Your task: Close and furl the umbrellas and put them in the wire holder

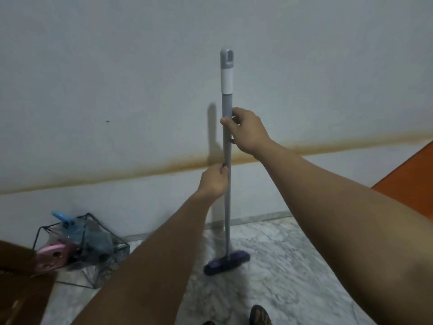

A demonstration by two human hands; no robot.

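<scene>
The wire holder [82,250], a black frame with slanted sides, sits on the marble floor [281,266] against the wall [117,78], at about eight o'clock from the middle of the view. Furled umbrellas [93,240] stand inside it, bunched together in greyish and bluish folds; a blue handle [61,216] sticks out of the top pointing toward eleven o'clock, and a pink handle [52,250] leans out toward eight o'clock. Their long axes run roughly upright, tilted left. How many umbrellas there are is hard to make out, since the fabric blurs together, and a brown object [21,277] at the lower left edge covers part of the pink handle and the holder's near corner.

Near the centre a grey broom [226,184] stands almost vertical, its dark purple head [226,263] on the floor at six o'clock and its white-banded, looped tip at twelve. The right hand [248,132] grips the pole high up, thumb and fingers curled round it. The left hand [214,180] holds it lower down, fingers wrapped from the left side. A sandalled foot [260,315] is cut off by the bottom edge, and an orange surface [407,174] enters at three o'clock
</scene>
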